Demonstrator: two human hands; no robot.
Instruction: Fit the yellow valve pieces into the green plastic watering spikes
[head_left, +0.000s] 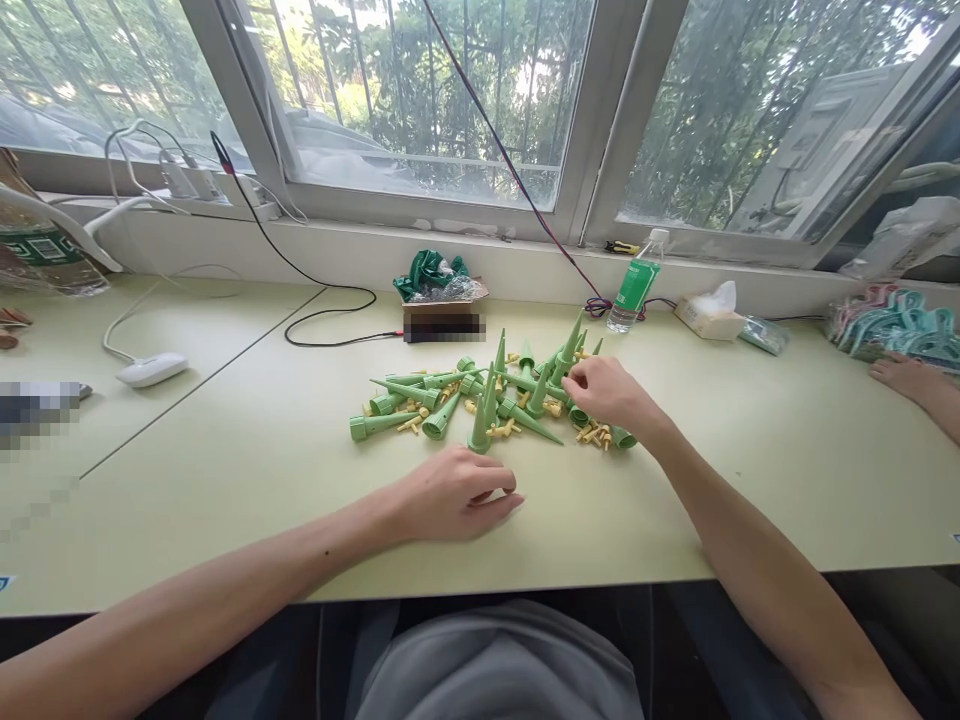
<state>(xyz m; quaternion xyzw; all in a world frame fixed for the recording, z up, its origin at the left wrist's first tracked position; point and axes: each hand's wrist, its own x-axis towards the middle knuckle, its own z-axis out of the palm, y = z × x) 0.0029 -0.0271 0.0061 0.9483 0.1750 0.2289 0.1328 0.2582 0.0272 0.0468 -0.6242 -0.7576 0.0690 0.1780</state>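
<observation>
Bright daylight is admitted through the windows [420,110]; highlights among the leaves [712,110] are washed out. The desk [600,530] is lit evenly, with faint, soft shadows. Green cones [490,400] are rendered legibly. Window uprights [613,120] are slanted by wide-angle distortion. Pixel blocks [37,410] are overlaid at left and on the box [427,308].

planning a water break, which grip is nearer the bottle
Right. The right grip is in front of and slightly left of the bottle, by the cones; the left grip is farther off, leftward, in front of the cones.
</observation>
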